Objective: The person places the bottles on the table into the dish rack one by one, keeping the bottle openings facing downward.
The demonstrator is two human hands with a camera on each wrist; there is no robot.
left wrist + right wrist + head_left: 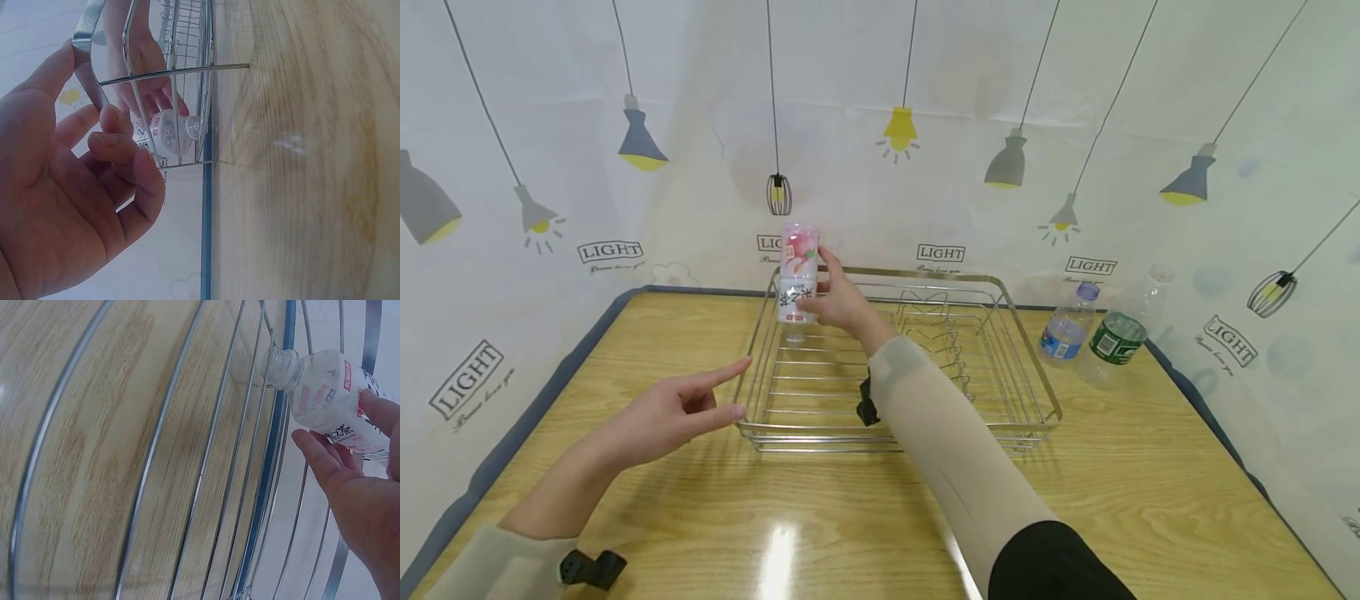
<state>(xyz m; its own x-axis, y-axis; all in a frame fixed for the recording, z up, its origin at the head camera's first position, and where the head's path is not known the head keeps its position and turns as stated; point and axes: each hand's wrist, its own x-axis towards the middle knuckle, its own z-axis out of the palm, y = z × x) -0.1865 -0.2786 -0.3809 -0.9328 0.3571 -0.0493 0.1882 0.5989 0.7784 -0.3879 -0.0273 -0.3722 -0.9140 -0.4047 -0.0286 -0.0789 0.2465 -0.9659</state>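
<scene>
In the head view, my right hand (842, 302) grips an upturned plastic bottle (798, 271) with a pink peach label, over the back left corner of a metal wire dish rack (850, 429). The bottle's neck (284, 369) is uncapped and points down at the rack's wires in the right wrist view. My left hand (658, 417) is at the rack's left side, thumb and index finger spread and touching its rim. Its other fingers bend loosely beside the wires in the left wrist view, where the left hand (75, 187) holds nothing.
Right of the rack stand two clear plastic bottles: a small one with a blue label (1063, 340) and purple cap, and a larger one with a green label (1116, 340). A wood-grain table (850, 517) lies beneath; a lamp-patterned sheet (850, 83) hangs behind.
</scene>
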